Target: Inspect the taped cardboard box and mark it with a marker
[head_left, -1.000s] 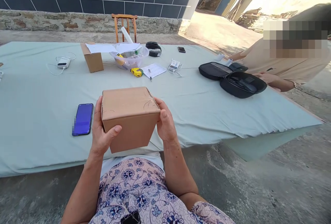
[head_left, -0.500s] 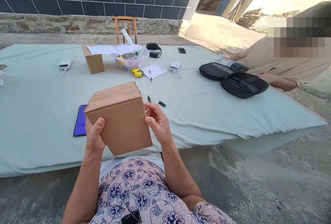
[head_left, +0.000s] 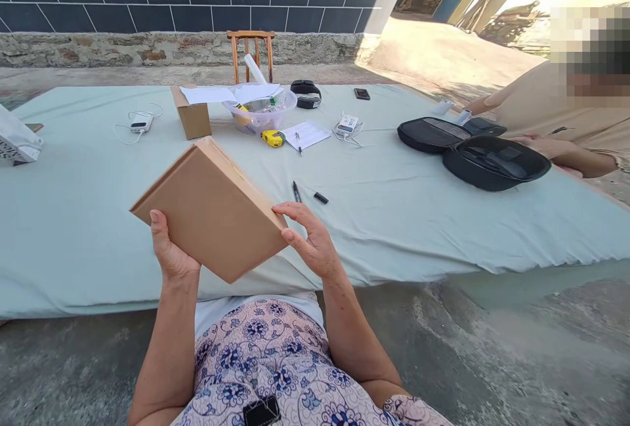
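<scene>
A brown cardboard box (head_left: 211,209) is held up tilted over the near part of the table, a broad plain side facing me. My left hand (head_left: 172,249) grips its lower left, thumb on the front and the fingers hidden behind. At the right corner my right hand (head_left: 312,239) pinches the box between thumb and fingers. Just beyond that hand a black marker (head_left: 296,191) lies uncapped, with its black cap (head_left: 321,197) beside it.
A pale cloth covers the table (head_left: 79,235). Farther back are another cardboard box (head_left: 194,121), a plastic basin (head_left: 285,103), a yellow tape measure (head_left: 273,138), paper with a pen (head_left: 299,144) and a white device (head_left: 347,125). An open black case (head_left: 492,163) lies near another person (head_left: 536,104).
The box has turned in my hands, so its right side dips and its top edge now slopes. The blue-screened tablet seen earlier is hidden now. My view has shifted slightly left.
</scene>
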Demonstrator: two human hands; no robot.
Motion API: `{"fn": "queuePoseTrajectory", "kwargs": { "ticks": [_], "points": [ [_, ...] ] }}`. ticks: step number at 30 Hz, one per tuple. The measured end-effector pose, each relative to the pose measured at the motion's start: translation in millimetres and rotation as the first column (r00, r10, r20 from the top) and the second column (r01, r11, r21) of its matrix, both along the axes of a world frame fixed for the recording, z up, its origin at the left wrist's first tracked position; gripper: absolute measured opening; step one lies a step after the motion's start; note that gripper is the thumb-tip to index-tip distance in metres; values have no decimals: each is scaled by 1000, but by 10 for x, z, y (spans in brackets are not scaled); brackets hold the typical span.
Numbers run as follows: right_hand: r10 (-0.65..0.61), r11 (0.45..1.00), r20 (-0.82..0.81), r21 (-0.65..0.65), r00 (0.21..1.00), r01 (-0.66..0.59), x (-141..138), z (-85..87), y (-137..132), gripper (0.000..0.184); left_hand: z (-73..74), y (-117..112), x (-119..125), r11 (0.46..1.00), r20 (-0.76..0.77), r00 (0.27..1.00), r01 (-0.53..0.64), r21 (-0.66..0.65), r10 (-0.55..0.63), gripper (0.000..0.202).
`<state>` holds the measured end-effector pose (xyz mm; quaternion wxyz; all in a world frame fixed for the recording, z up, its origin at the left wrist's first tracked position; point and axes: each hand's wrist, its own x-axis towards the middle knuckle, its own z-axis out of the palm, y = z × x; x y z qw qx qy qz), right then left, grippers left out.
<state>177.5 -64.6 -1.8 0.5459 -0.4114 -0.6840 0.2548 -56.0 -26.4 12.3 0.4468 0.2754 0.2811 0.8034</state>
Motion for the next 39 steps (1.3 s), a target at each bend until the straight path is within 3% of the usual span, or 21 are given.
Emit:
{"fn": "queuePoseTrajectory", "kwargs": {
  "ticks": [7,11,18,21,26,29,33,39],
  "points": [
    [62,998,-103,29,993,-59,2,-46,-21,54,-24,62,-30,983,106,991,103,-154,-87,55],
    [-33,999,-153,36,988,39,-15,-32,-44,69,-78,67,13,946,126,968,242,-216,-219,59],
    [-171,979,-217,76,961,191,6,16,-68,70,-229,45,98,837,150,903,431,-337,-404,66],
    [-204,974,-222,56,954,221,1,19,-73,68,-251,18,161,827,135,886,464,-318,-444,72],
    [-281,957,-223,4,933,289,-17,24,-83,69,-218,-55,268,873,60,891,453,-178,-450,92],
    [-324,943,-228,3,918,333,-16,27,-84,62,-203,-87,298,860,51,876,481,-171,-479,101],
    [-316,941,-267,37,910,337,-18,35,-81,44,-225,-73,289,806,92,834,550,-219,-544,92],
    [-286,945,-264,79,921,316,-57,62,-88,32,-307,9,223,796,122,852,520,-310,-509,63]
  ]
}}
